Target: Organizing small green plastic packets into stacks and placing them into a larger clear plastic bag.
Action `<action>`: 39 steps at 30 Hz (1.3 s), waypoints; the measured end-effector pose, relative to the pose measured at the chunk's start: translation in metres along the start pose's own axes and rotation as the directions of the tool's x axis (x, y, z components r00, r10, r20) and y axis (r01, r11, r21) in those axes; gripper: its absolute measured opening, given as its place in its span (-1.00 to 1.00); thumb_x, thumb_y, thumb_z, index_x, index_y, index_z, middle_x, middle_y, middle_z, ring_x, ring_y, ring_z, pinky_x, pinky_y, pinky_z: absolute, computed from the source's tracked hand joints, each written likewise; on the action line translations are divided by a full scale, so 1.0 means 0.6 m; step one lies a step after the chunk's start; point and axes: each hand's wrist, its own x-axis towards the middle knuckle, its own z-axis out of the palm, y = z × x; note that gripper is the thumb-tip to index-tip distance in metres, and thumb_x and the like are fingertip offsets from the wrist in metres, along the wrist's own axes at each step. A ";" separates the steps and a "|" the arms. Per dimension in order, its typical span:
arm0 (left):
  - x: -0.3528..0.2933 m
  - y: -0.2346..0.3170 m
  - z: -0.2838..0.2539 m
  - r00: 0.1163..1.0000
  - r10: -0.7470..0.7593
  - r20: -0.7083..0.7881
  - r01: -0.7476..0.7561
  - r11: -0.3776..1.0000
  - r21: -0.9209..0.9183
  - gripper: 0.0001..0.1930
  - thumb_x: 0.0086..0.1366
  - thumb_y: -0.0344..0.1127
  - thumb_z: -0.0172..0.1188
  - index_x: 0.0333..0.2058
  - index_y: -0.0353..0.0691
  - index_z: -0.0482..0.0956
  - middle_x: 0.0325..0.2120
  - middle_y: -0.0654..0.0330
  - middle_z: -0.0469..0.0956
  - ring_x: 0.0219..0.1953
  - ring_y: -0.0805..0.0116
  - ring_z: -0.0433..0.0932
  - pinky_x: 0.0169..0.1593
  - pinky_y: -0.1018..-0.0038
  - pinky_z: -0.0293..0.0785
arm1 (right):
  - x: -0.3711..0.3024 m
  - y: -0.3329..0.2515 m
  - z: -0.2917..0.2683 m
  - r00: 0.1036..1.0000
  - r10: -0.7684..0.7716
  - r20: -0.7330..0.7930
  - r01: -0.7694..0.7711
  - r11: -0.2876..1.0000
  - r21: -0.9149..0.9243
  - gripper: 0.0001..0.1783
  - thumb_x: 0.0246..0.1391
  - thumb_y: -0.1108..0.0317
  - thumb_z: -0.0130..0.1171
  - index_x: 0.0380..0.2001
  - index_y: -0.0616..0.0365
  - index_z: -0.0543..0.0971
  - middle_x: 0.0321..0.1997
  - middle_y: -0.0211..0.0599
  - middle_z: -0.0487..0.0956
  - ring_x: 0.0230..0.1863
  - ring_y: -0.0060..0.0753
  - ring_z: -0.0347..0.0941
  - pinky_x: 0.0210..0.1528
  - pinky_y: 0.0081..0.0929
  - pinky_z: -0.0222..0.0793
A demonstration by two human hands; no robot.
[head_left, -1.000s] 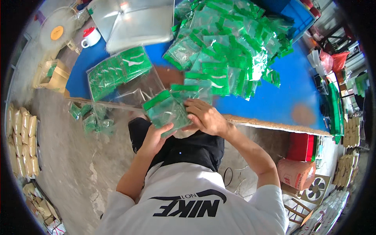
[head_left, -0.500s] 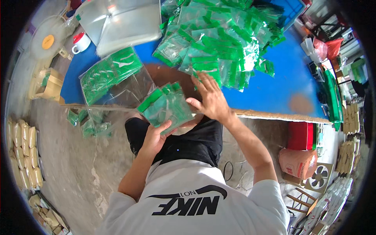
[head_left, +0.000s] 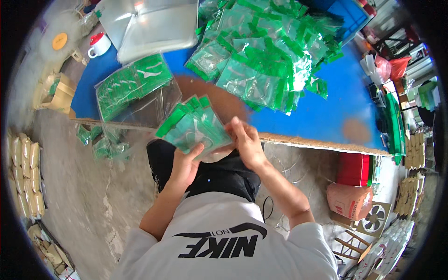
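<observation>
Stack of green-topped clear bags (head_left: 193, 126), centre frame at the blue surface (head_left: 345, 100) edge: left hand (head_left: 185, 164) clamps it underneath, right hand (head_left: 246, 142) grips its side. Square edges, keep the hold firm.

A blue desk (head_left: 336, 107) with a worn brown patch and a raw chipboard edge stretches out beyond the fingers. Below and to their left lies a grey, cracked concrete floor (head_left: 70, 196). Tan packets (head_left: 23, 168) are stacked in rows far left of the fingers. To their right, under the desk edge, sit a red box (head_left: 353, 169), a pinkish sack (head_left: 351, 200) and a small fan (head_left: 374, 218). Daylight glares off a clear plastic sheet (head_left: 149, 23) at the desk's far side.
</observation>
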 end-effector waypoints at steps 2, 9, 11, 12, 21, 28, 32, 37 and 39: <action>-0.004 -0.004 -0.023 0.957 0.284 -0.065 -0.230 0.872 0.432 -0.50 0.17 -0.47 0.38 0.09 -0.32 0.45 -0.07 0.18 0.55 -0.04 0.41 0.54 0.07 0.44 0.44 | 0.061 -0.030 -0.016 0.933 -0.346 0.099 0.334 0.729 -0.597 -0.57 0.36 0.03 0.01 -0.10 0.23 0.55 -0.08 -0.17 0.61 -0.10 -0.16 0.54 -0.09 -0.11 0.46; -0.038 0.012 -0.028 0.991 -0.069 -0.118 0.079 0.993 0.084 -0.51 0.25 -0.44 0.27 0.15 -0.27 0.40 0.04 0.13 0.51 0.08 0.24 0.53 0.19 0.24 0.46 | 0.080 -0.016 -0.056 0.645 -0.379 0.663 0.698 -0.059 -0.713 -0.48 0.30 0.03 0.03 0.08 0.27 0.51 0.24 0.13 0.42 0.37 0.18 0.22 0.42 0.18 -0.01; -0.023 -0.001 -0.034 0.990 -0.097 -0.102 0.102 0.993 0.050 -0.52 0.30 -0.44 0.22 0.18 -0.23 0.37 0.09 0.15 0.49 0.13 0.21 0.50 0.23 0.18 0.45 | 0.047 0.000 -0.058 0.634 -0.302 0.712 0.769 0.349 -0.536 -0.53 0.29 0.11 0.06 0.05 0.30 0.52 0.22 0.14 0.45 0.32 0.17 0.29 0.38 0.00 0.13; -0.016 -0.006 -0.036 0.987 -0.131 -0.095 0.134 0.991 0.027 -0.53 0.31 -0.42 0.21 0.19 -0.22 0.36 0.09 0.17 0.49 0.13 0.23 0.49 0.23 0.18 0.45 | 0.037 -0.001 -0.056 0.695 -0.301 0.653 0.703 0.476 -0.529 -0.53 0.27 0.16 0.09 0.08 0.30 0.49 0.16 0.13 0.49 0.24 0.13 0.39 0.31 -0.17 0.25; -0.005 0.013 -0.043 0.982 -0.188 -0.001 0.188 0.982 -0.003 -0.48 0.28 -0.39 0.27 0.18 -0.27 0.35 0.07 0.15 0.49 0.08 0.23 0.52 0.19 0.23 0.49 | 0.043 0.009 -0.065 0.730 -0.520 0.444 0.598 0.170 -0.784 -0.55 0.29 0.07 0.06 -0.06 0.29 0.50 0.08 0.23 0.49 0.16 0.30 0.37 0.24 0.10 0.23; -0.004 0.010 -0.037 0.985 -0.172 -0.001 0.171 0.980 0.102 -0.44 0.19 -0.50 0.31 0.18 -0.32 0.37 0.05 0.16 0.50 0.08 0.28 0.52 0.15 0.31 0.47 | 0.155 -0.055 -0.006 0.692 -0.671 0.267 0.423 0.078 -0.903 -0.52 0.29 0.01 0.05 -0.07 0.27 0.51 0.01 0.17 0.53 0.05 0.22 0.44 0.17 -0.04 0.30; -0.027 0.016 -0.056 0.987 -0.155 -0.049 0.156 0.988 0.019 -0.41 0.15 -0.55 0.30 0.18 -0.30 0.36 0.08 0.15 0.48 0.15 0.25 0.47 0.22 0.26 0.41 | 0.150 -0.013 -0.040 0.672 -0.577 0.465 0.494 -0.118 -0.861 -0.49 0.29 0.01 0.05 -0.01 0.29 0.52 0.15 0.19 0.46 0.21 0.22 0.35 0.35 0.04 0.13; -0.010 0.013 -0.045 0.986 -0.157 0.060 0.157 0.988 0.005 -0.44 0.27 -0.47 0.20 0.23 -0.31 0.28 0.13 0.11 0.45 0.18 0.18 0.46 0.21 0.24 0.49 | 0.047 -0.039 -0.035 0.749 -0.279 0.601 0.655 0.451 -0.607 -0.64 0.29 0.16 0.07 -0.27 0.33 0.54 -0.25 0.12 0.57 -0.16 0.23 0.49 -0.03 -0.06 0.42; -0.012 0.006 -0.047 0.983 -0.172 0.058 0.171 0.985 0.034 -0.45 0.28 -0.44 0.20 0.22 -0.33 0.28 0.11 0.09 0.47 0.15 0.16 0.50 0.20 0.24 0.51 | 0.089 -0.042 -0.042 0.759 -0.582 0.290 0.490 0.218 -0.844 -0.46 0.24 -0.03 0.12 -0.12 0.35 0.53 -0.11 0.14 0.55 -0.05 0.21 0.46 0.06 -0.06 0.38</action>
